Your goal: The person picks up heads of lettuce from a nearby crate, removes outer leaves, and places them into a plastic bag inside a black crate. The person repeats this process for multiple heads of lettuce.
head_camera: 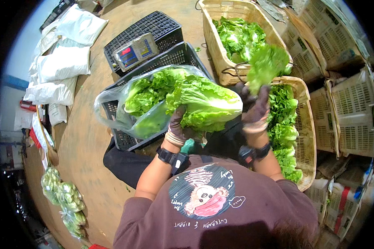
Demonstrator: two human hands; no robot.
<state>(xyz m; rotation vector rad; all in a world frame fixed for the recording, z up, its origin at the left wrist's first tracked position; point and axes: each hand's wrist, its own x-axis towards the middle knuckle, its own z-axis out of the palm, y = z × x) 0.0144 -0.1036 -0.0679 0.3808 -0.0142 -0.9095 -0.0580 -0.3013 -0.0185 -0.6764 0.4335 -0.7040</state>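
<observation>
My left hand (178, 124), in a dark glove, holds a head of leaf lettuce (205, 102) with its pale stem end turned to the right. My gloved right hand (256, 105) grips a loose lettuce leaf (266, 67), blurred, above the corner where two crates meet. Behind the held head, a clear plastic bag (107, 107) with more lettuce (155, 84) inside sits on a black plastic crate (191, 54). A crate of lettuce heads (286, 130) stands beside my right arm.
A digital scale display (135, 53) rests by an overturned black crate (143, 25). Loose leaves (240, 37) lie in a cream crate (210, 18) ahead. Stacked crates (352, 105) line the right side. White sacks (64, 65) and bagged vegetables (64, 193) lie at left.
</observation>
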